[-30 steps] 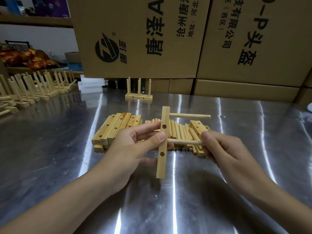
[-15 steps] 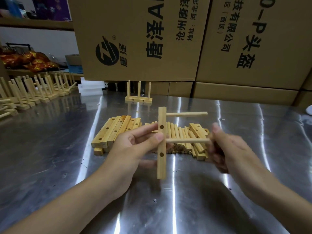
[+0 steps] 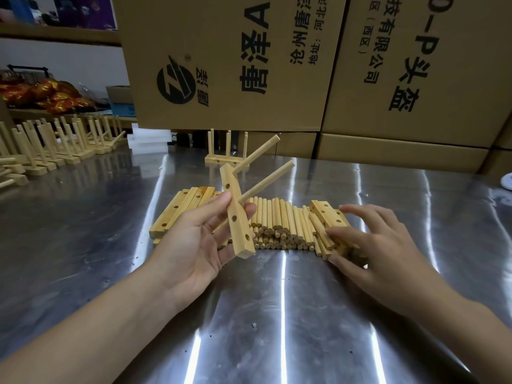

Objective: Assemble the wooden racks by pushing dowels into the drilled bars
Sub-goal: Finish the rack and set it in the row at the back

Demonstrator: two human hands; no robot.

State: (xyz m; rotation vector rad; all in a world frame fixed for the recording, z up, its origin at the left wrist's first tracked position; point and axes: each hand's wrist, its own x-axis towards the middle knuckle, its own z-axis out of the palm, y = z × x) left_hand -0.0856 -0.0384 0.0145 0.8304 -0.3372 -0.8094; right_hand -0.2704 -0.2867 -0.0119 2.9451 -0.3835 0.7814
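My left hand [image 3: 194,242] holds a drilled wooden bar [image 3: 237,214] upright and tilted, pinched between thumb and fingers. Two dowels [image 3: 266,179] stick out of the bar and point up to the right. Open holes show along the bar's face. My right hand [image 3: 368,242] hovers low over the right end of the pile of loose dowels [image 3: 279,225], fingers spread; its fingertips touch the dowels there and I cannot tell whether one is pinched. A short drilled bar [image 3: 328,214] lies on the pile by my right fingers. More drilled bars [image 3: 182,209] lie stacked at the pile's left.
The work lies on a shiny metal table [image 3: 83,259]. A finished rack [image 3: 227,153] stands behind the pile. Several finished racks [image 3: 55,145] line the far left. Large cardboard boxes [image 3: 277,65] wall off the back. A white object [image 3: 507,181] sits at the right edge.
My right hand let go of the second dowel and dropped to the pile's right end. My left hand tilted the bar, so both dowels now point up and right.
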